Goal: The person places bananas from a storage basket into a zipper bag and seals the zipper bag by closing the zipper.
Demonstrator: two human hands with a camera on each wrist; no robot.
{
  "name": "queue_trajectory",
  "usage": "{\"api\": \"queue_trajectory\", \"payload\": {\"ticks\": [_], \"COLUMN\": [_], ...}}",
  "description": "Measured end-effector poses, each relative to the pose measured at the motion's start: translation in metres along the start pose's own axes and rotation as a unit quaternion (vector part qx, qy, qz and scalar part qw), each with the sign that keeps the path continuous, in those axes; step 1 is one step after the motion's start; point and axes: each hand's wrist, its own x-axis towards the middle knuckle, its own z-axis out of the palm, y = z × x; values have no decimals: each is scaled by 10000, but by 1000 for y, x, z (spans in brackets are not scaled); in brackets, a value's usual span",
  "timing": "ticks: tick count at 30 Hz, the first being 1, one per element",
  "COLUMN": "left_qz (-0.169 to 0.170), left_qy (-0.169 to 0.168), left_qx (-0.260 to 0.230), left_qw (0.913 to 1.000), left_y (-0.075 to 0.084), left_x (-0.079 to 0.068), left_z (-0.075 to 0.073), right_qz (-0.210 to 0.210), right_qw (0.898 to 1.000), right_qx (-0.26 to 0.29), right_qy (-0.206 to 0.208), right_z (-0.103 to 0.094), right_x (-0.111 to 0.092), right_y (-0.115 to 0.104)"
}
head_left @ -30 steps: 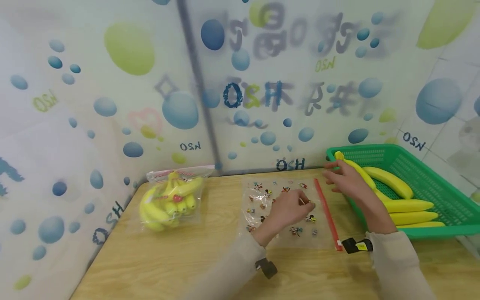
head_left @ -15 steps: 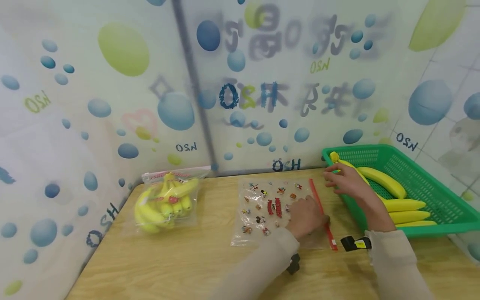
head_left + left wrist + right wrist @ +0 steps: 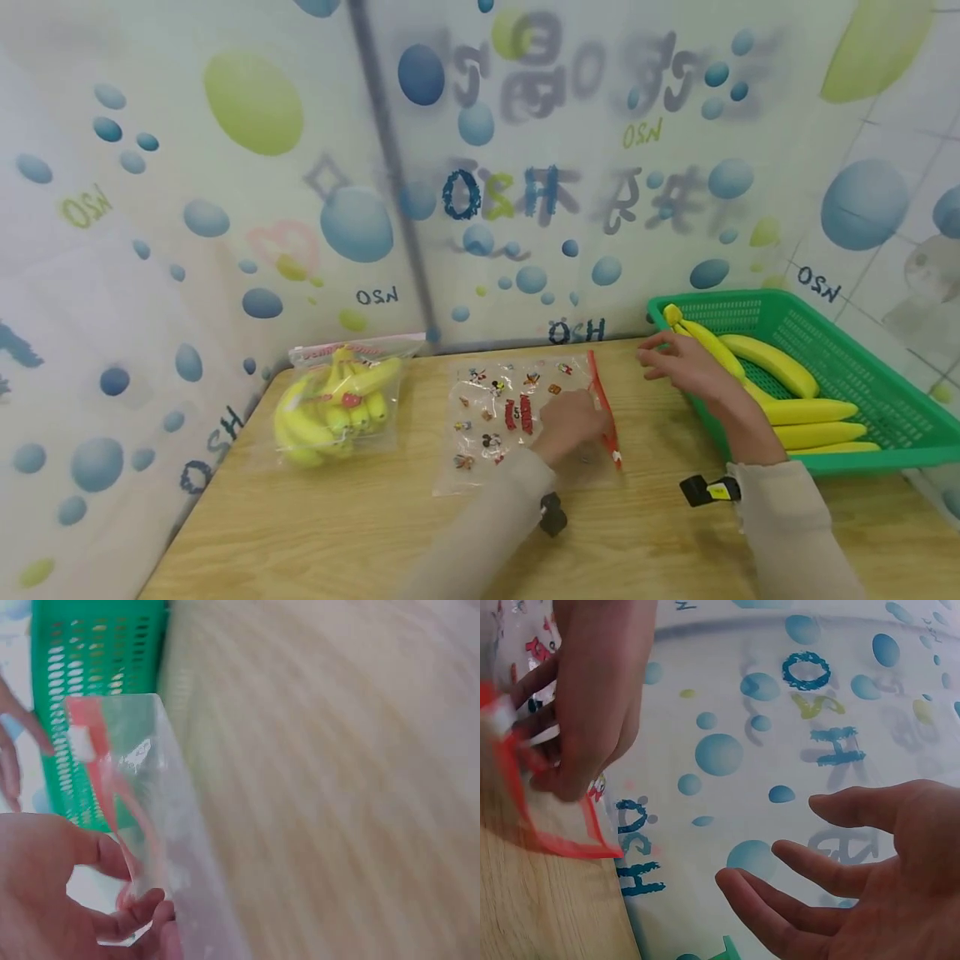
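Note:
A clear zip bag (image 3: 487, 417) with small cartoon prints and a red zip edge (image 3: 600, 383) lies on the table. My left hand (image 3: 573, 425) pinches it by the red edge, thumb and fingertips meeting there in the left wrist view. In the right wrist view the red strip (image 3: 525, 802) parts into two lines, so the mouth gapes a little. My right hand (image 3: 690, 367) hovers beside the green basket (image 3: 907, 408), its fingers relaxed and apart, holding nothing. Several yellow bananas (image 3: 817, 412) lie in that basket.
At the left of the table stands another clear zip bag (image 3: 397, 346) filled with a bunch of bananas (image 3: 307, 421). A wall sheet (image 3: 487, 275) with blue and green bubbles rises behind the wooden table (image 3: 300, 533).
My left hand has moved right to the bag's red edge and taken hold of it. The bag has then slid left with the hand. My right hand has hardly moved.

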Motion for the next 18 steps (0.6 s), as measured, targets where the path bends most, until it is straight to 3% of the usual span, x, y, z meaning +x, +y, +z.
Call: {"api": "queue_trajectory", "payload": {"ticks": [4,8,13,15,18], "left_qz": [0,73,86,136,378], "left_qy": [94,116,-210,-327,-434], "left_qx": [-447,-1308,-2855,-3257,-3552], "left_qw": [9990,9913,9581,9448,9330], "left_y": [-15,-27,-32,-32,-32], "left_x": [-5,-9,-22,-29,-39], "left_z": [-16,-31,-53,-60,-70], "right_qz": [-110,-188,-460,-649,-866], "right_qw": [9999,9995,9961,9936,9915], "right_qx": [-12,-40,74,150,205], "right_qy": [-122,-255,-744,-909,-945], "right_z": [6,15,33,42,55], "right_x": [2,6,14,16,20], "right_y": [-3,-3,-2,-2,-4]}}
